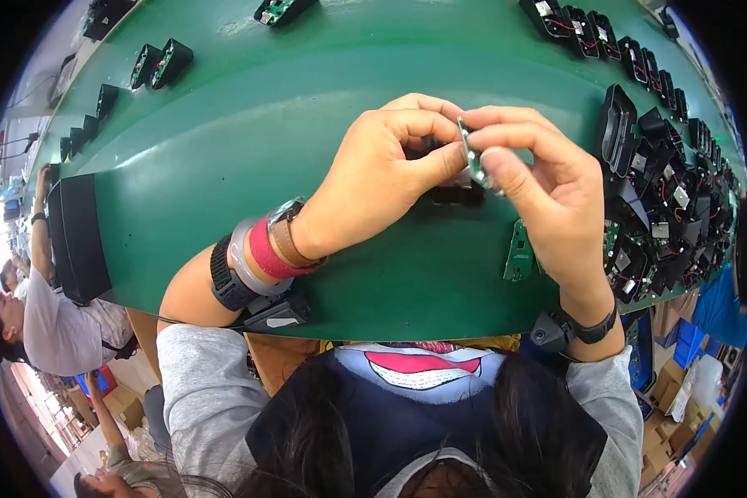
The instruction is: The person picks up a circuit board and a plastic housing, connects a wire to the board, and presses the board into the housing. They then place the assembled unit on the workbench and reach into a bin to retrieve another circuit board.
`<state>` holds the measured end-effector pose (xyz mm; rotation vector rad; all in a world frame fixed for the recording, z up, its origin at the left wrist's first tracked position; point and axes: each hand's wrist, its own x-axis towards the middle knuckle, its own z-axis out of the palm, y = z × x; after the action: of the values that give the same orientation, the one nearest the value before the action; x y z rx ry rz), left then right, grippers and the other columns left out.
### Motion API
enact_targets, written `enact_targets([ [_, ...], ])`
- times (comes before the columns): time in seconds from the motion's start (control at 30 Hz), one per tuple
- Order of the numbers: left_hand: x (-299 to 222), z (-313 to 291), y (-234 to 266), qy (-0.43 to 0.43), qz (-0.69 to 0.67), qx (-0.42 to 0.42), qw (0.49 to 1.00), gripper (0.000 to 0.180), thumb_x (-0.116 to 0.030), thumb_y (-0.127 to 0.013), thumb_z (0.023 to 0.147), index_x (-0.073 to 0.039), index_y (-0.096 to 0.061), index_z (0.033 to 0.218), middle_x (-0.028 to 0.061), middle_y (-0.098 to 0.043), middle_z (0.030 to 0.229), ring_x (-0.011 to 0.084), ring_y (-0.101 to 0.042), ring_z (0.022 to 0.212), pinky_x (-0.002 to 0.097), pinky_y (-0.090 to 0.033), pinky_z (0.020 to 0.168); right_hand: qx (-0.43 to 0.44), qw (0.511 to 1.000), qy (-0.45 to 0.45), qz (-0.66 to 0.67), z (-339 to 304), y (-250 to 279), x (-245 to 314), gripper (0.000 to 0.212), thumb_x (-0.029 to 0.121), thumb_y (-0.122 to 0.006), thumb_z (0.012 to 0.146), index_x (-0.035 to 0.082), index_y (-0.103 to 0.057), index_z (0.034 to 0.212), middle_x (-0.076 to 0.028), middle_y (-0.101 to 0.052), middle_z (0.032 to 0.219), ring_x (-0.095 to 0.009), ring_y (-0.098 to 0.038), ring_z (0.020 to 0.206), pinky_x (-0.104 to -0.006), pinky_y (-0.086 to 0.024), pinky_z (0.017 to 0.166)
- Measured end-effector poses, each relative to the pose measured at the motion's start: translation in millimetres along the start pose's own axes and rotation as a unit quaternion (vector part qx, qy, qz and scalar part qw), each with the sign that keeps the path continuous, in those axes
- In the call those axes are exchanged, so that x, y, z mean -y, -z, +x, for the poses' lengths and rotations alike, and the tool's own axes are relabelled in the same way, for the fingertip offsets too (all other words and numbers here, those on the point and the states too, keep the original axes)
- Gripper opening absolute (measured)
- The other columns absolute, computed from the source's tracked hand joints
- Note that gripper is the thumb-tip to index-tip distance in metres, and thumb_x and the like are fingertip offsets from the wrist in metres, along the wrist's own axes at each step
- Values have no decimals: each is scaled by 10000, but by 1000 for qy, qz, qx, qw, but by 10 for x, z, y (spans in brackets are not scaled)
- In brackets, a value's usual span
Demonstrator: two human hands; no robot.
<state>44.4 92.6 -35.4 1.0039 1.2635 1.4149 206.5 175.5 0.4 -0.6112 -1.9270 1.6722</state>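
Observation:
Above the middle of the green table, a small green circuit board [473, 158] is held on edge between my two hands. My right hand [556, 174] pinches it between thumb and fingers. My left hand [386, 162] is closed, with its thumb and fingertips against the board's left side. Something dark [459, 196] shows beneath the hands, mostly covered, and I cannot make out its kind. Near my right wrist a second green circuit board [518, 253] lies flat on the table.
At the right is a heap of black housings [668, 199] with boards and metal parts. Open black housings with red wires [585, 31] line the far right; more housings [162, 64] stand far left. A black box [79, 236] sits at the left edge, near other people.

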Motion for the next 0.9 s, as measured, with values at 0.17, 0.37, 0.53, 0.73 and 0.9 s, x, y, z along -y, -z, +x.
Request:
enact_targets([
  [0.17,54,14,18,-13,17,-18,1000,94,-45,-641,867,20,-691,914,58,-585,1057,64,-580,692,212,-492,634,-27,993,86,-72,0,-80,-128,296,-62,-635,847,-37,-587,1139,-137,-546,1219,-204,-559,1116,-337,-479,967],
  [0.37,56,9,20,-29,23,-24,999,100,-34,-646,867,13,-693,942,46,-598,1057,71,-580,713,217,-487,650,-37,986,127,-103,40,-22,-221,357,-62,-663,822,-40,-562,1164,-141,-559,1193,-220,-561,1125,-346,-473,983],
  [0.53,65,8,12,-38,25,-17,999,85,-30,-652,862,19,-687,922,48,-617,982,87,-584,715,229,-488,661,-17,998,41,45,32,-8,-139,469,-84,-675,808,-56,-501,1242,-148,-575,1151,-196,-582,1073,-321,-501,944],
  [0.73,-57,-23,14,47,58,-12,997,52,-39,-641,901,8,-649,921,5,-649,919,79,-593,844,230,-487,793,-50,998,-23,44,4,-40,-38,463,-70,-674,820,-65,-498,1248,-151,-615,1108,-196,-627,1003,-290,-517,906],
  [0.9,7,10,2,-30,25,-65,997,268,-6,-717,797,25,-541,996,73,-664,819,95,-622,800,226,-502,691,13,994,-59,92,88,102,-93,388,-12,-688,831,-57,-547,1189,-150,-658,1053,-183,-635,1005,-279,-515,895],
])
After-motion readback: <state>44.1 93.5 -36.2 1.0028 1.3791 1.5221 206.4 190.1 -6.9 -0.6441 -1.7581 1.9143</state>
